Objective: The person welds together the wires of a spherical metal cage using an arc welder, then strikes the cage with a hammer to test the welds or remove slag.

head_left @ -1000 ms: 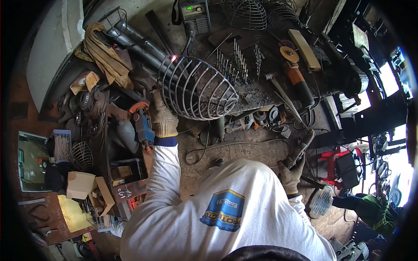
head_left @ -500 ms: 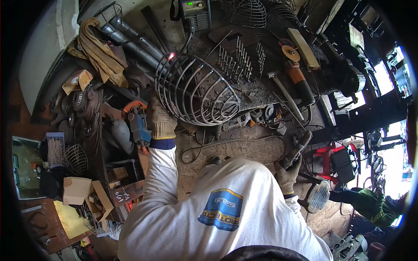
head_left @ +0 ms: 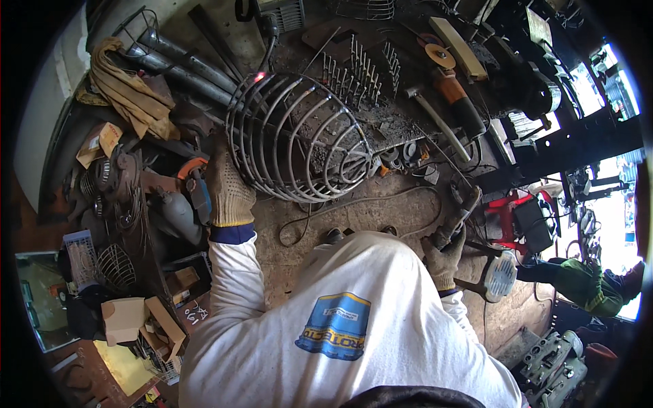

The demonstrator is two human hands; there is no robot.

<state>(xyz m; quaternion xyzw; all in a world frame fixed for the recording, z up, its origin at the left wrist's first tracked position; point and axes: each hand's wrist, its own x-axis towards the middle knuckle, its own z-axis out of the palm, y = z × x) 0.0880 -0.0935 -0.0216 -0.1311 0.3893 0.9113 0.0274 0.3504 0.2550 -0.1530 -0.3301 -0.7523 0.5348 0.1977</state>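
Note:
A steel cage of welded rods (head_left: 299, 136) lies tilted over the bench's near edge, its narrow end pointing right. One spot on its far left rim glows red. My left hand (head_left: 230, 187), in a knitted work glove, is closed on the cage's near left rim; its fingertips are partly hidden. Off to the right, my gloved right hand (head_left: 442, 262) grips a welding electrode holder (head_left: 462, 216), apart from the cage. A thin rod runs from the holder's far end toward the bench.
On the bench lie a hammer (head_left: 439, 122), an angle grinder (head_left: 457, 102), a wooden block (head_left: 457, 47) and a rack of upright metal pins (head_left: 354, 78). Steel tubes (head_left: 183, 75) lie at the far left. A cable (head_left: 360, 202) loops across the floor; a red stool (head_left: 503, 217) stands right.
My view has shifted, so the bench sits higher in the picture. The cage has come nearer to me with my left hand, and its red glow has dimmed slightly. My right hand keeps its grip.

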